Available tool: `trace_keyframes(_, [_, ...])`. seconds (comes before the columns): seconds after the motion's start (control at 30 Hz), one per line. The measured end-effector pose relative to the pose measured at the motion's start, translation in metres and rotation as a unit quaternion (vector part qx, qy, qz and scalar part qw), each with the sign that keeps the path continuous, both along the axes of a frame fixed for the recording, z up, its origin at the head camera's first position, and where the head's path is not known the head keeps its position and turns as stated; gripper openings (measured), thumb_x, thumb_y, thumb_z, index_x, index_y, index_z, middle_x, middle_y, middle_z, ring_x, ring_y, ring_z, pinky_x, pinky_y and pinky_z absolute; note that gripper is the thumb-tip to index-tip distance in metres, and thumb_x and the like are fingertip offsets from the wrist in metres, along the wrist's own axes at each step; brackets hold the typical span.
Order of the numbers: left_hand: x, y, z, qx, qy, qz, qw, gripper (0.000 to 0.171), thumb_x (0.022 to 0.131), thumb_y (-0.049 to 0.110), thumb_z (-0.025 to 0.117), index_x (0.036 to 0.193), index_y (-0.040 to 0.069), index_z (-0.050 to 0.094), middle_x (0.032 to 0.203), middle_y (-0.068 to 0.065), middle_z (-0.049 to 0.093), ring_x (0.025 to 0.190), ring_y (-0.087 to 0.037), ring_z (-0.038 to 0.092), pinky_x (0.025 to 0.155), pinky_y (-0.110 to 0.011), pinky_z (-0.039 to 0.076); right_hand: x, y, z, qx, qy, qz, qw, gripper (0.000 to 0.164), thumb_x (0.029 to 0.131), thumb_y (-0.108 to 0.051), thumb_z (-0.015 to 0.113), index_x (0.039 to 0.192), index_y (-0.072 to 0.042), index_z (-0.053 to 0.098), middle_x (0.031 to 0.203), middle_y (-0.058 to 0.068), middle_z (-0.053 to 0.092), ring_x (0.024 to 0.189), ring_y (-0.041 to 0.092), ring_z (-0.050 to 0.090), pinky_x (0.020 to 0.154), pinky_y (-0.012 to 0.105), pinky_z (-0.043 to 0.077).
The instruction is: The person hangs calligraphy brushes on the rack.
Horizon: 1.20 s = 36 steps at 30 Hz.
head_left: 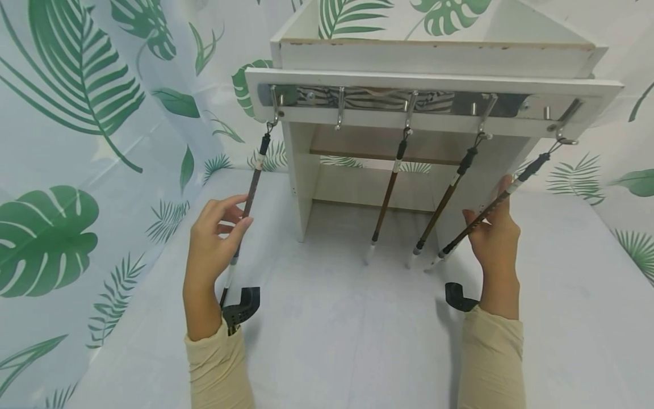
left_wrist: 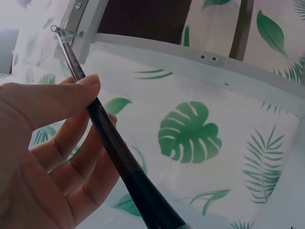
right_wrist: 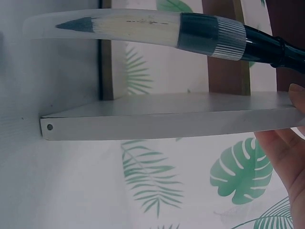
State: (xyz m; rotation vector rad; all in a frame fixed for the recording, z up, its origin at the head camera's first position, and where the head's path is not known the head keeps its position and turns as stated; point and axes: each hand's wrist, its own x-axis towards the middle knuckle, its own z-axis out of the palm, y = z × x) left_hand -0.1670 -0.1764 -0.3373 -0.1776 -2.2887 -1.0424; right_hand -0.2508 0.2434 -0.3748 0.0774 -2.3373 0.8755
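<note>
Four hung: left brush (head_left: 254,182), three right brushes (head_left: 389,196) on hook rail (head_left: 375,102). Second hook (head_left: 340,108) from left bare. Left brush pinched by left hand (head_left: 214,238), release pending. Side panel (right_wrist: 190,126) apparently gripped by right hand (head_left: 494,241). Hanging judged nearly done.

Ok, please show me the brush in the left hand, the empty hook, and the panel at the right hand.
Brush (left_wrist: 115,143): left wrist view, on the brown handle.
Empty hook (head_left: 340,108): head view, on its shank.
Panel (right_wrist: 167,126): right wrist view, on its near edge.
</note>
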Motion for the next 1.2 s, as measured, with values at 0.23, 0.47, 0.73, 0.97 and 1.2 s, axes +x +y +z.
trace_keyframes(0.23, [-0.001, 0.001, 0.0, 0.006, 0.0, 0.002, 1.0, 0.037, 0.08, 0.004, 0.068, 0.116, 0.008, 0.06, 0.089, -0.012, 0.056, 0.081, -0.021, 0.06, 0.066, -0.034, 0.055, 0.001, 0.0, 0.0, -0.006, 0.003, 0.007, 1.0, 0.088, 0.085, 0.0, 0.059, 0.144, -0.035, 0.004, 0.132, 0.022, 0.048, 0.098, 0.05, 0.056, 0.083, 0.058, 0.049])
trace_keyframes(0.47, [-0.001, 0.004, 0.001, 0.006, 0.004, 0.008, 0.9999, 0.036, 0.081, 0.005, 0.067, 0.117, 0.008, 0.06, 0.089, -0.012, 0.056, 0.081, -0.022, 0.06, 0.065, -0.033, 0.054, 0.0, 0.0, 0.0, -0.008, 0.002, 0.006, 1.0, 0.087, 0.086, 0.0, 0.059, 0.145, -0.035, 0.005, 0.132, 0.022, 0.048, 0.096, 0.05, 0.057, 0.082, 0.058, 0.05])
trace_keyframes(0.73, [-0.002, 0.006, 0.0, 0.007, -0.007, 0.006, 0.9999, 0.037, 0.081, 0.006, 0.067, 0.117, 0.008, 0.059, 0.091, -0.013, 0.056, 0.082, -0.023, 0.06, 0.067, -0.036, 0.055, 0.0, 0.0, -0.001, -0.004, 0.003, 0.002, 1.0, 0.087, 0.086, -0.001, 0.059, 0.145, -0.034, 0.005, 0.132, 0.02, 0.049, 0.096, 0.05, 0.057, 0.083, 0.058, 0.05])
trace_keyframes(0.97, [-0.006, 0.007, -0.003, 0.008, -0.008, -0.001, 0.9999, 0.038, 0.081, 0.006, 0.068, 0.117, 0.008, 0.059, 0.092, -0.014, 0.055, 0.082, -0.025, 0.061, 0.067, -0.041, 0.057, 0.0, 0.001, 0.0, -0.002, 0.004, 0.004, 1.0, 0.086, 0.086, -0.002, 0.059, 0.144, -0.035, 0.005, 0.132, 0.02, 0.049, 0.096, 0.05, 0.057, 0.083, 0.057, 0.05])
trace_keyframes(1.2, [-0.011, 0.011, -0.004, 0.004, -0.003, -0.002, 1.0, 0.037, 0.081, 0.007, 0.067, 0.117, 0.008, 0.059, 0.091, -0.014, 0.055, 0.081, -0.025, 0.06, 0.067, -0.041, 0.057, 0.0, 0.0, 0.0, -0.007, -0.007, -0.001, 1.0, 0.087, 0.086, -0.002, 0.059, 0.144, -0.038, 0.004, 0.133, 0.019, 0.048, 0.098, 0.05, 0.057, 0.085, 0.057, 0.049])
